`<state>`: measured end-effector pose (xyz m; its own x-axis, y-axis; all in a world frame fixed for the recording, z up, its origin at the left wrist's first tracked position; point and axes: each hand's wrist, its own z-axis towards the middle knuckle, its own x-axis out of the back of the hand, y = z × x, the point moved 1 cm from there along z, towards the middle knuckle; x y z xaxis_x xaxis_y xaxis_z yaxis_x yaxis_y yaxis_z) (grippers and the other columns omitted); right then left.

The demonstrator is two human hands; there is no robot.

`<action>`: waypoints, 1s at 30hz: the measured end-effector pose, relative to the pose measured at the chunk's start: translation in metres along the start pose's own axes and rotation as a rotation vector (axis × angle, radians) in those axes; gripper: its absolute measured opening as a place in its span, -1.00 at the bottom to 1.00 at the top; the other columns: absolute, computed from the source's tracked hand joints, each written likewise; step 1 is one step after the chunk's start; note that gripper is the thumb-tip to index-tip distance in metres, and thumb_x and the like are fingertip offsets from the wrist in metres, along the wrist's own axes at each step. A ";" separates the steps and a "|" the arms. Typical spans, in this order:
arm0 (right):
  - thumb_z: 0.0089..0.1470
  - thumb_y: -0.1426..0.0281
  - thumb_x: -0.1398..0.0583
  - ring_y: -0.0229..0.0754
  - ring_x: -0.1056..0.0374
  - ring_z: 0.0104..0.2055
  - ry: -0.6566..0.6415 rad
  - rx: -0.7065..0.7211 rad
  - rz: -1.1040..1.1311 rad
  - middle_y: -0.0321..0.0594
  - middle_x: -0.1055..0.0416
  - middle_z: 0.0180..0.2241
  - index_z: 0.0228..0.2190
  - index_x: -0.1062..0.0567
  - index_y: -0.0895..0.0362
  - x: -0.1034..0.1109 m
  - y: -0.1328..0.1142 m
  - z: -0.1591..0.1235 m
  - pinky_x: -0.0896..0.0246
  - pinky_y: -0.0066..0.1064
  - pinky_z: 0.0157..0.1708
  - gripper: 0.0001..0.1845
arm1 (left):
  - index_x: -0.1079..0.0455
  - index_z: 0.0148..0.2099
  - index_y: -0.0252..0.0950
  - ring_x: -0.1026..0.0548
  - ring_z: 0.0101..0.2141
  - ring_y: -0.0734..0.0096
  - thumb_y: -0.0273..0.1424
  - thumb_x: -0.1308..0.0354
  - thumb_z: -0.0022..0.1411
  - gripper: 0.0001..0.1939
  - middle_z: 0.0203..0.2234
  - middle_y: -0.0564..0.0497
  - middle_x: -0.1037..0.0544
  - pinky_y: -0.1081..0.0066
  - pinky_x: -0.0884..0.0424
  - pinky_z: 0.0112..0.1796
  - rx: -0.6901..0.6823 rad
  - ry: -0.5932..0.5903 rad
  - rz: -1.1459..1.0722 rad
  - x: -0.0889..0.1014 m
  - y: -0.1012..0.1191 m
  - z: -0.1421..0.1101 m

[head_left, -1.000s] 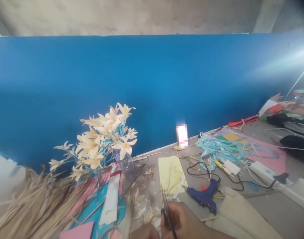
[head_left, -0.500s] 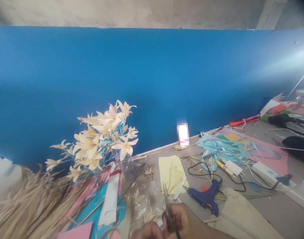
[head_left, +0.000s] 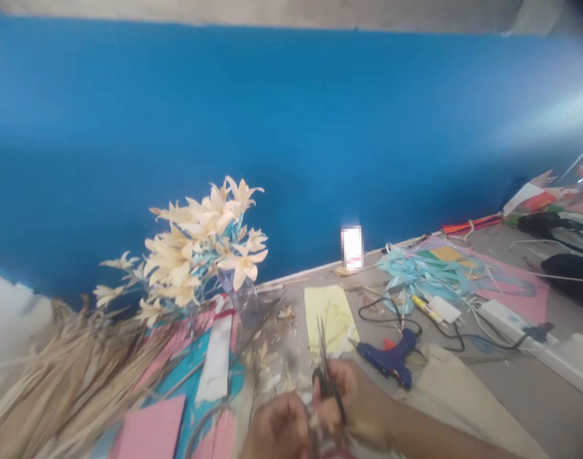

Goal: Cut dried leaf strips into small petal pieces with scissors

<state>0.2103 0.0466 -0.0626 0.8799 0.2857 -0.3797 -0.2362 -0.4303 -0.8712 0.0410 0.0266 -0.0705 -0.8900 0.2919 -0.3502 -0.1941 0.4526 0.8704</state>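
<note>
My right hand (head_left: 353, 390) grips dark-handled scissors (head_left: 322, 357) at the bottom centre, their narrow blades pointing up and away from me. Close by on the left, my left hand (head_left: 282, 422) has its fingers curled in; whatever they may hold is hidden. Beyond the scissor tips lies a yellow sheet of paper (head_left: 317, 307) on the table. Just right of my right hand rests a blue glue gun (head_left: 391, 362) with an orange trigger. Petal-like scraps (head_left: 267, 363) are scattered to the left of the blades.
Cream flowers (head_left: 186, 245) stand by a clear vase (head_left: 247, 309). Long dried husks (head_left: 71, 382) and pink card (head_left: 152, 427) cover the left. Light-blue ribbons (head_left: 420, 271), a power strip (head_left: 508, 319) and cables lie right, before a blue wall (head_left: 291, 127). Beige material (head_left: 463, 395) is at lower right.
The view has tipped downward, so the hands and table sit higher and more of both hands shows. The scissors stay in my right hand, my left hand beside them.
</note>
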 end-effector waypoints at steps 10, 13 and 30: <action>-0.30 0.29 -0.44 -0.34 -0.26 -0.63 0.163 0.108 -0.061 -0.40 -0.40 -0.61 -0.46 -0.44 0.16 0.009 -0.010 -0.004 -0.17 -0.50 -0.57 -0.63 | -0.39 -0.30 -0.33 -0.34 -0.61 0.58 -0.29 -0.32 0.09 -0.76 -0.55 0.08 -0.46 0.53 -0.23 -0.55 -0.114 0.203 -0.155 -0.011 0.010 -0.005; -0.30 0.28 -0.43 -0.34 -0.27 -0.62 0.165 0.102 -0.095 -0.40 -0.40 -0.61 -0.46 -0.44 0.16 0.007 -0.012 -0.007 -0.19 -0.49 -0.57 -0.63 | -0.39 -0.26 -0.32 -0.34 -0.61 0.56 -0.24 -0.33 0.09 -0.71 -0.58 0.10 -0.45 0.52 -0.23 -0.55 -0.116 0.158 -0.136 -0.012 0.009 -0.006; -0.25 0.31 -0.44 -0.34 -0.27 -0.51 0.036 0.125 -0.051 -0.35 -0.42 -0.45 -0.36 -0.46 0.16 0.009 -0.007 -0.007 -0.20 -0.50 -0.50 -0.60 | -0.39 -0.44 -0.35 -0.27 -0.65 0.60 -0.38 -0.37 0.00 -0.79 -0.69 0.12 -0.39 0.53 -0.11 -0.58 -0.057 0.205 -0.208 -0.015 0.006 -0.006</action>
<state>0.2230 0.0466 -0.0583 0.9058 0.2726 -0.3244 -0.2384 -0.3051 -0.9220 0.0504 0.0200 -0.0583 -0.8924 0.0192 -0.4508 -0.3985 0.4351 0.8074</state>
